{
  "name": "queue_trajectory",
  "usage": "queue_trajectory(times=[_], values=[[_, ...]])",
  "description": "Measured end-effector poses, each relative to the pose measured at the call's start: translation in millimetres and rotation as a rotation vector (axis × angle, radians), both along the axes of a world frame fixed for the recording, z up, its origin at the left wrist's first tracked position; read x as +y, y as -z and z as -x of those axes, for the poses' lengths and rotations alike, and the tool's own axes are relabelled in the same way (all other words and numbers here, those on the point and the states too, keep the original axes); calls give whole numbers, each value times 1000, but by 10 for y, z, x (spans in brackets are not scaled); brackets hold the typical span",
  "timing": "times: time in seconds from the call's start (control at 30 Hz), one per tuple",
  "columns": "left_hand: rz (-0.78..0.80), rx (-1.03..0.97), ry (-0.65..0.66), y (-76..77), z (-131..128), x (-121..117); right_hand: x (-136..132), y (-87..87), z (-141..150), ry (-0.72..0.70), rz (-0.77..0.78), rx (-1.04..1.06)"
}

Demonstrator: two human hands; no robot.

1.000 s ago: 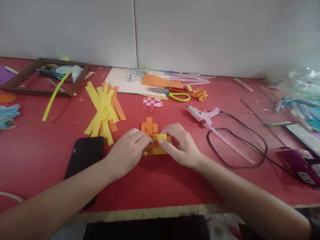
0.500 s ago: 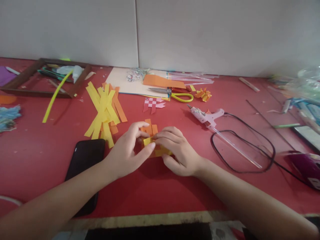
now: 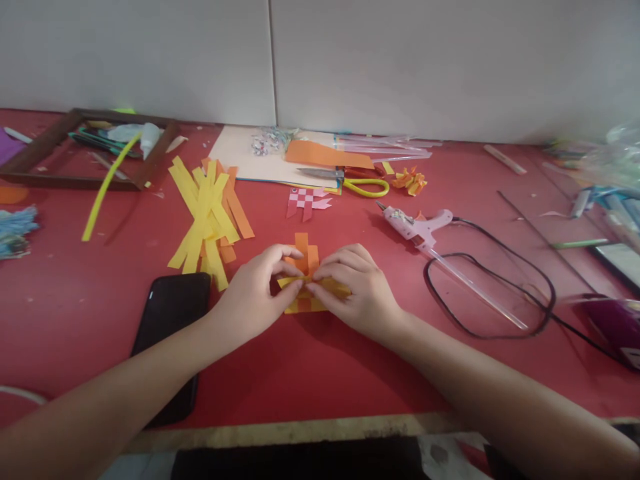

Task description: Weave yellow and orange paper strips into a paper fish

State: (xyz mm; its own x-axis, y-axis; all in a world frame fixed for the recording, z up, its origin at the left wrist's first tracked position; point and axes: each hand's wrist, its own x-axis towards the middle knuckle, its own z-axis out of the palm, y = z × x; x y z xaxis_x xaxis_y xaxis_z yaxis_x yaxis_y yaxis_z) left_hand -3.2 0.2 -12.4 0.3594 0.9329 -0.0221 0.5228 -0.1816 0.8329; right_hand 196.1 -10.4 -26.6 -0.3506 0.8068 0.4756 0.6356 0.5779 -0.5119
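Paper weave [image 3: 305,305], pinched by left hand [image 3: 253,287] and right hand [image 3: 367,291], fingertips nearly closed, was partly hidden; purple object [image 3: 611,325], near right, cut off.

Having paper weave [image 3: 303,307] on the table [image 3: 310,373], phone [image 3: 173,313] and loose strips [image 3: 204,217] to its left, glue gun [image 3: 419,231] to its right; facing paper fish [image 3: 303,199] and scissors [image 3: 340,176] behind it.

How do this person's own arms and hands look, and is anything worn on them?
The left hand and right hand are gloveless. Both forearms are bare, with no watch or bracelet visible. Rings are too blurred to judge.
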Motion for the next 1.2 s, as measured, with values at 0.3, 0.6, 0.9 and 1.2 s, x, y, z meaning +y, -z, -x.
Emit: queue_trajectory(times=[0.3, 0.6, 0.9, 1.2], values=[[115, -50, -17, 8, -8, 4, -16, 6, 42, -17, 1, -28], [121, -38, -27, -26, -57, -4, -43, 25, 64, 19, 27, -36], [51, -8, 4, -13, -49, -12, -5, 24, 50, 38, 86, 1], [39, 1, 7, -20, -59, -12, 8, 21, 36, 63, 151, 3]])
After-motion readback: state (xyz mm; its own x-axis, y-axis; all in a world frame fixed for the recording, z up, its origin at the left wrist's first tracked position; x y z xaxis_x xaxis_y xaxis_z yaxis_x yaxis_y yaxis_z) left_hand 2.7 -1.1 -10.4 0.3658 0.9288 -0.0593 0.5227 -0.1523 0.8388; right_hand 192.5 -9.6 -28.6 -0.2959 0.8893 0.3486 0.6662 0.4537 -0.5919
